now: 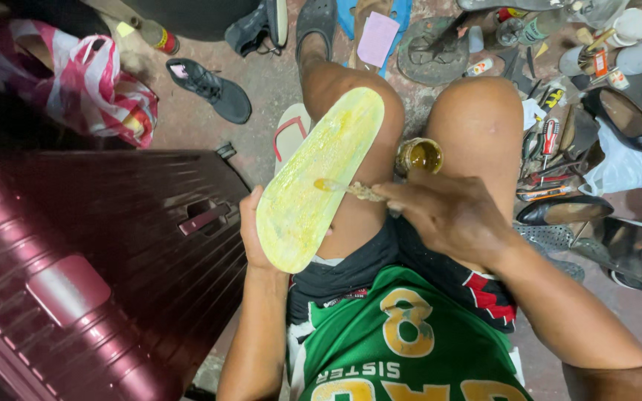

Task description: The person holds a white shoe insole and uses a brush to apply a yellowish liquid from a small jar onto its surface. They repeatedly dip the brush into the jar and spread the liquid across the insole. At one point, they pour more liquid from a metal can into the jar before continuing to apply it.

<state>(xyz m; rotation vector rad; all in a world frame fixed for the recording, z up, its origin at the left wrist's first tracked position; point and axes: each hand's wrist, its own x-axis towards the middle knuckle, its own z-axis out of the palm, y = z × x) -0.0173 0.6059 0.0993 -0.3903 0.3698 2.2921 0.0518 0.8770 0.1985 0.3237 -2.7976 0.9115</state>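
A pale yellow shoe sole [321, 174], smeared with glossy glue, rests slanted across my left thigh. My left hand [250, 230] grips its near end from underneath. My right hand [447, 215] is closed on a small glue-caked brush [347, 188], whose tip touches the sole's middle. An open jar of amber glue [420, 155] sits between my knees, just beyond the right hand.
A maroon hard-shell suitcase [91, 267] fills the left. Black shoes [213, 87], a flip-flop [291, 130], soles and a striped bag [83, 74] lie ahead. Pliers, tools [548, 160], bottles and black dress shoes [626, 119] crowd the floor at right.
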